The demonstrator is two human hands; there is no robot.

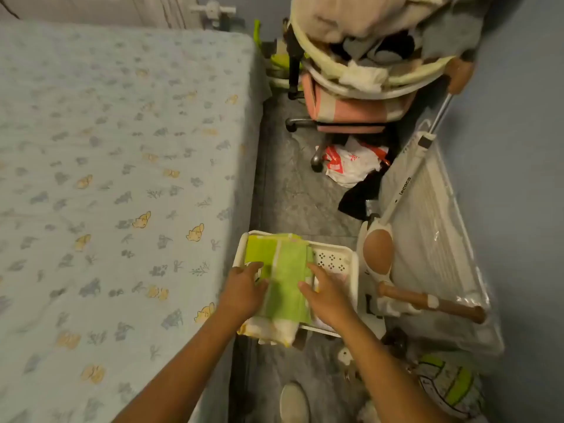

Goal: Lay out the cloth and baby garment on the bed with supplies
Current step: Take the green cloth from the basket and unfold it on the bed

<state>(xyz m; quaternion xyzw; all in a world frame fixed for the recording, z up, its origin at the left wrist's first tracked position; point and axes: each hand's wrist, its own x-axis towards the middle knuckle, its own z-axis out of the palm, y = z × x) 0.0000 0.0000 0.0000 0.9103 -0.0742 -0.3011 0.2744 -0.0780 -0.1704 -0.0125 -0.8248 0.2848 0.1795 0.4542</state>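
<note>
A folded green and white cloth [283,276] lies on top of a white perforated basket [335,257] on the floor beside the bed [122,178]. Under the cloth's near end sits a white and yellow bundle [274,329]. My left hand [244,291] presses against the cloth's left edge with fingers spread. My right hand [326,293] touches its right edge, fingers also spread. Neither hand has closed around the cloth. The bed has a pale blue sheet printed with small animals.
A folded stroller [406,209] leans against the blue wall on the right. A pink chair [351,111] carries a basket heaped with clothes. A plastic bag [351,163] lies on the grey floor. A green and white ball [448,386] sits at bottom right.
</note>
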